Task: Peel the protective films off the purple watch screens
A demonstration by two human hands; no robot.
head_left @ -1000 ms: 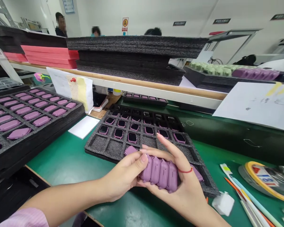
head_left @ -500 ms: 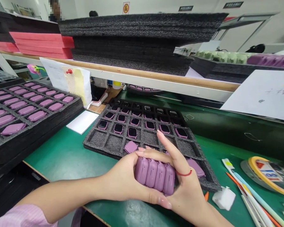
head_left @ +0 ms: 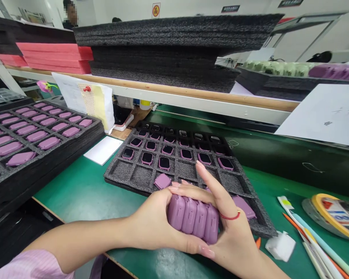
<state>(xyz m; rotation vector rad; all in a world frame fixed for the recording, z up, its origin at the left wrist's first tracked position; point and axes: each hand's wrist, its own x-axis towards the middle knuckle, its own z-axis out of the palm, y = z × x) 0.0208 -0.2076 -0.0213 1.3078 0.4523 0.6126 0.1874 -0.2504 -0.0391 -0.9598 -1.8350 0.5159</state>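
Both hands hold a stack of several purple watch cases (head_left: 194, 219) standing on edge, just above the green bench. My left hand (head_left: 154, 224) wraps the stack's left end, thumb under it. My right hand (head_left: 229, 228) cups the right end, forefinger stretched up over the tray. Behind the hands lies a black foam tray (head_left: 133, 174) with purple smartwatches (head_left: 164, 162) face up in its far pockets. One purple case (head_left: 162, 180) lies in a near pocket, another case (head_left: 244, 206) by my right hand.
A stack of black foam trays (head_left: 84, 141) filled with purple cases stands at the left. A white card (head_left: 103, 150) lies on the green mat (head_left: 78, 193). Tape roll (head_left: 334, 217), pens (head_left: 311, 240) and a white scrap (head_left: 280, 246) lie right. A shelf (head_left: 192, 97) with foam sheets runs behind.
My left thumb slid from the stack's top to underneath it, closing round the cases. The camera view dipped slightly; the hands stay in place.
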